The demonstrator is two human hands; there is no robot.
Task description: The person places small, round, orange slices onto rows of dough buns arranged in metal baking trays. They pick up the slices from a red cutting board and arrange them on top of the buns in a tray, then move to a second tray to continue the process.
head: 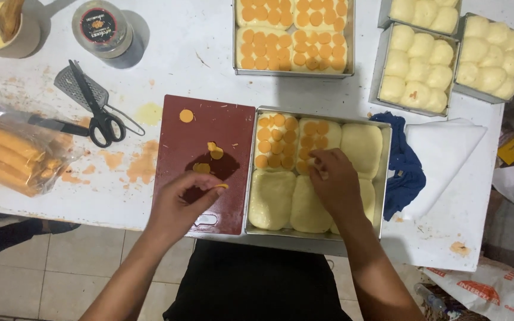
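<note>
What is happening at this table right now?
A person is putting round orange slices on pale dough pieces in a metal baking pan. The right hand rests on the dough in the pan, where two pieces are already covered. The left hand pinches one slice above a dark red cutting board that holds a few more. Other pans, one topped and some plain, stand further back.

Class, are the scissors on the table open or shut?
Shut: the scissors lie flat with both blades together, across the grater.
</note>
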